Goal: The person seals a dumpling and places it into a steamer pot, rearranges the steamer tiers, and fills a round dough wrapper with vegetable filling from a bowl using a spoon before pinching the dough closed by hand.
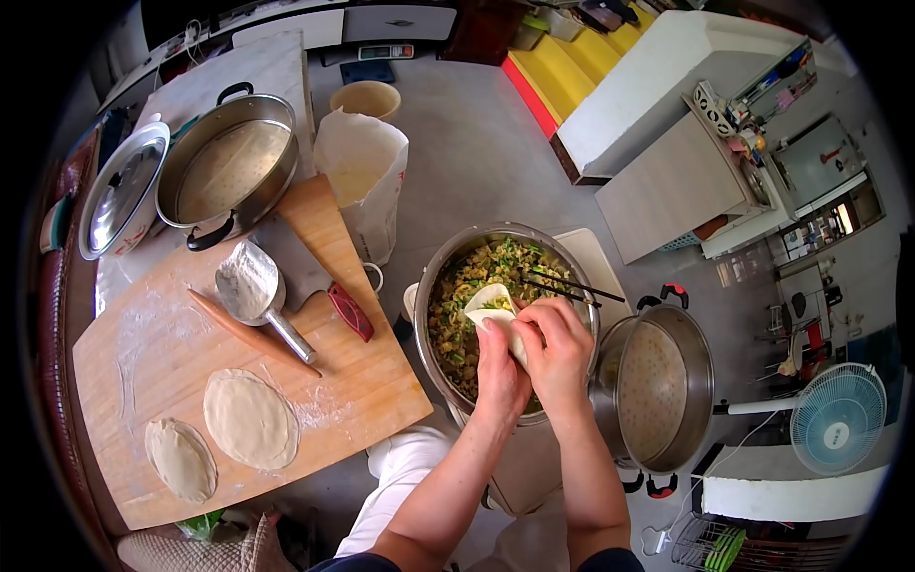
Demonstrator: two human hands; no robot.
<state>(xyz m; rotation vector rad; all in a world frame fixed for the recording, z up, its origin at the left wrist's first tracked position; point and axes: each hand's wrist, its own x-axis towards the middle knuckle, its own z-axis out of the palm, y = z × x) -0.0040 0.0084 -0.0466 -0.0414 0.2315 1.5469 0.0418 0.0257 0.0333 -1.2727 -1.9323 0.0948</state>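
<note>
Between my two hands is a folded dough wrapper (pixel 493 297) with some green and yellow filling showing at its open end. My left hand (pixel 502 372) grips its near side, thumb up along the dough. On the other side, my right hand (pixel 556 348) pinches the edge with bent fingers. Both are above a large steel bowl (pixel 427 334) of chopped egg-and-greens filling (pixel 459 276). Dark chopsticks (pixel 572 286) rest in the bowl, sticking out to the right.
To the left, a wooden board (pixel 367 410) carries rolled dough (pixel 250 419), a smaller dough piece (pixel 181 460), a rolling pin (pixel 253 334), a floury scoop (pixel 250 286) and a red-handled cleaver (pixel 351 312). Steamer pots stand behind the board (pixel 229 157) and right of the bowl (pixel 653 381). A fan (pixel 839 419) stands far right.
</note>
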